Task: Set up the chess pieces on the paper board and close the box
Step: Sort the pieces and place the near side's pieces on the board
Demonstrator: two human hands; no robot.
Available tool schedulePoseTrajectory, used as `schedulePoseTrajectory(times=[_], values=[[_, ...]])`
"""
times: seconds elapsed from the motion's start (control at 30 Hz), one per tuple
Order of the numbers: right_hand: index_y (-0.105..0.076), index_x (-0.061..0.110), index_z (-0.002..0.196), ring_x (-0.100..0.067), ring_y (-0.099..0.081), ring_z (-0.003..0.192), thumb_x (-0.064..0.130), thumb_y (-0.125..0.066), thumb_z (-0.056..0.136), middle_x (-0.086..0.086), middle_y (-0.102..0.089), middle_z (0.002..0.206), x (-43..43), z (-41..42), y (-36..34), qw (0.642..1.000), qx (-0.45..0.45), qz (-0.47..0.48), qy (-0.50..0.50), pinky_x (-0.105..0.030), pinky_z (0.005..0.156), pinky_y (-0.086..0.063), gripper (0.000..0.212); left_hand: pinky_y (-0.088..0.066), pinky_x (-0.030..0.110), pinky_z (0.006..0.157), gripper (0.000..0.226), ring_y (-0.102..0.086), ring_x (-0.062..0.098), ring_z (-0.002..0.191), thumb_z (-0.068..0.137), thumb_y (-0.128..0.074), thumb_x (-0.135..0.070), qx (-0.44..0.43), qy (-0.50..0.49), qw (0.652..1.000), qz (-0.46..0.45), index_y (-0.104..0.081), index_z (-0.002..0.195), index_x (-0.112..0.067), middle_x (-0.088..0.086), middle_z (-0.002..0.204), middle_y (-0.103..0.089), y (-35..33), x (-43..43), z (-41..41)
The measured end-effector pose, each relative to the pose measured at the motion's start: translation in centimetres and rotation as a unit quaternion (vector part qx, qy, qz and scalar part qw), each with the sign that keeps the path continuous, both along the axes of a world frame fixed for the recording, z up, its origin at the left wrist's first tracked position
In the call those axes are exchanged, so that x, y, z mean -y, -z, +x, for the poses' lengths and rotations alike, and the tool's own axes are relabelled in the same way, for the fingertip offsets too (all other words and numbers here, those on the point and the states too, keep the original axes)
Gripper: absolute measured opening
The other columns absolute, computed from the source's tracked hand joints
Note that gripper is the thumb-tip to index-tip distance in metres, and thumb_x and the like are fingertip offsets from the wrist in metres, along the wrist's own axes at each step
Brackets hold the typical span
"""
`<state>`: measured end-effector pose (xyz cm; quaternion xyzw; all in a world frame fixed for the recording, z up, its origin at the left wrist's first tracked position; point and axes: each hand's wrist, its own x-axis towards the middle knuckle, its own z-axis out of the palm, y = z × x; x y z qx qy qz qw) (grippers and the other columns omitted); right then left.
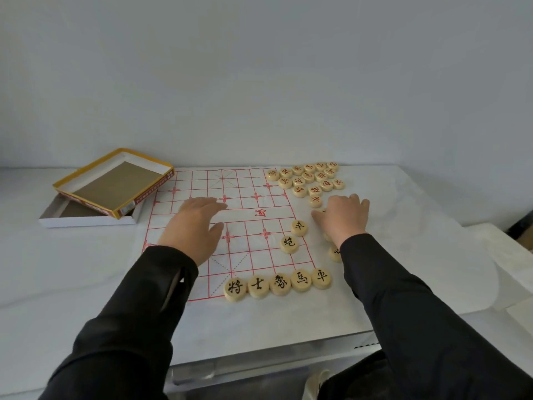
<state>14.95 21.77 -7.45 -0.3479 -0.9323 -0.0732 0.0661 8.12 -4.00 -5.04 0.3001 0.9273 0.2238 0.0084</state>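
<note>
Left hand [196,226] lies spread on the paper board [251,180]; right hand [343,220], grip hidden, covers loose pieces [334,252]; black row [278,284] half set, pinch one next

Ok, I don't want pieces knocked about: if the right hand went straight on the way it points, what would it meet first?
Most likely the heap of red-lettered pieces lying just beyond the right hand. Its nearest pieces sit right ahead of the knuckles, though the gap is hard to judge.
</note>
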Motion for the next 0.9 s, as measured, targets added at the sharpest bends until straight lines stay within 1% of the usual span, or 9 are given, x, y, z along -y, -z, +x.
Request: schedulePoseTrajectory(times=[0.17, 0.27, 0.33, 0.37, 0.43, 0.47, 0.6, 0.77, 0.9], values=[[-0.060, 0.013, 0.091, -0.029, -0.051, 0.104, 0.040, -0.047, 0.091, -0.008, -0.066, 0.099, 0.7, -0.5, -0.3, 0.999, -0.043, -0.018, -0.013, -0.040, 0.090, -0.035, 0.030, -0.022, 0.030, 0.112, 0.042, -0.025, 0.016, 0.137, 0.096, -0.047, -0.025, 0.017, -0.016, 0.999, -0.024, -0.042, 0.138, -0.026, -0.005, 0.146, -0.037, 0.2, 1.3, -1.1], [-0.065, 0.011, 0.094, -0.027, -0.054, 0.099, 0.034, -0.056, 0.089, -0.007, -0.067, 0.097, 1.9, -1.3, -1.3, 0.986, -0.147, -0.038, -0.065, -0.037, 0.086, -0.039, 0.026, -0.020, 0.031, 0.113, 0.042, -0.023, 0.016, 0.139, 0.096, -0.046, -0.026, 0.030, -0.016, 0.999, -0.037, -0.042, 0.138, -0.026, -0.004, 0.148, -0.034, 0.4, 1.8, -1.3], [-0.066, 0.013, 0.102, -0.021, -0.058, 0.097, 0.029, -0.065, 0.084, -0.002, -0.067, 0.100, 3.4, -1.8, -2.0, 0.956, -0.221, -0.134, -0.138, -0.033, 0.085, -0.046, 0.024, -0.019, 0.031, 0.113, 0.042, -0.022, 0.016, 0.139, 0.096, -0.045, -0.027, 0.034, -0.014, 0.998, -0.047, -0.041, 0.138, -0.026, -0.004, 0.148, -0.034, 0.4, 2.0, -1.3], [-0.066, 0.014, 0.105, -0.016, -0.058, 0.096, 0.025, -0.068, 0.082, 0.000, -0.065, 0.101, 4.3, -2.1, -2.2, 0.939, -0.226, -0.196, -0.172, -0.029, 0.085, -0.047, 0.025, -0.019, 0.031, 0.113, 0.042, -0.022, 0.016, 0.139, 0.096, -0.045, -0.027, 0.036, -0.012, 0.998, -0.052, -0.041, 0.138, -0.026, -0.004, 0.148, -0.034, 0.4, 2.0, -1.3], [-0.063, 0.016, 0.107, -0.009, -0.055, 0.094, 0.017, -0.070, 0.081, 0.005, -0.061, 0.101, 5.9, -2.3, -2.4, 0.916, -0.175, -0.283, -0.223, -0.022, 0.084, -0.045, 0.027, -0.020, 0.031, 0.113, 0.043, -0.022, 0.016, 0.139, 0.096, -0.045, -0.028, 0.038, -0.007, 0.998, -0.057, -0.040, 0.139, -0.027, -0.004, 0.149, -0.033, 0.4, 1.9, -1.2], [-0.063, 0.017, 0.107, -0.008, -0.054, 0.094, 0.013, -0.070, 0.080, 0.006, -0.060, 0.102, 6.5, -2.4, -2.3, 0.913, -0.139, -0.298, -0.241, -0.022, 0.084, -0.045, 0.028, -0.019, 0.031, 0.113, 0.043, -0.021, 0.016, 0.139, 0.096, -0.045, -0.028, 0.038, -0.003, 0.998, -0.059, -0.039, 0.139, -0.027, -0.005, 0.149, -0.032, 0.3, 1.8, -1.1], [-0.061, 0.022, 0.107, -0.009, -0.055, 0.098, 0.006, -0.067, 0.081, 0.006, -0.060, 0.108, 7.2, -2.7, -1.8, 0.911, -0.050, -0.309, -0.270, -0.020, 0.082, -0.045, 0.031, -0.018, 0.031, 0.114, 0.043, -0.020, 0.015, 0.140, 0.097, -0.044, -0.028, 0.041, 0.014, 0.997, -0.062, -0.038, 0.140, -0.027, -0.005, 0.150, -0.030, 0.1, 1.6, -0.8], [-0.060, 0.021, 0.113, -0.010, -0.056, 0.101, 0.003, -0.062, 0.083, 0.003, -0.061, 0.113, 7.5, -2.6, -1.8, 0.910, -0.006, -0.291, -0.294, -0.023, 0.088, -0.048, 0.035, -0.019, 0.031, 0.113, 0.043, -0.021, 0.015, 0.139, 0.097, -0.045, -0.028, 0.057, 0.016, 0.996, -0.072, -0.039, 0.139, -0.028, -0.005, 0.150, -0.031, 0.1, 1.5, -0.9], [-0.059, 0.022, 0.115, -0.007, -0.052, 0.100, 0.000, -0.060, 0.084, 0.004, -0.059, 0.116, 7.6, -2.4, -1.7, 0.913, 0.021, -0.282, -0.295, -0.020, 0.087, -0.044, 0.038, -0.019, 0.032, 0.114, 0.043, -0.021, 0.016, 0.139, 0.097, -0.044, -0.029, 0.059, 0.016, 0.995, -0.080, -0.038, 0.140, -0.028, -0.005, 0.150, -0.030, 0.1, 1.2, -0.7]])
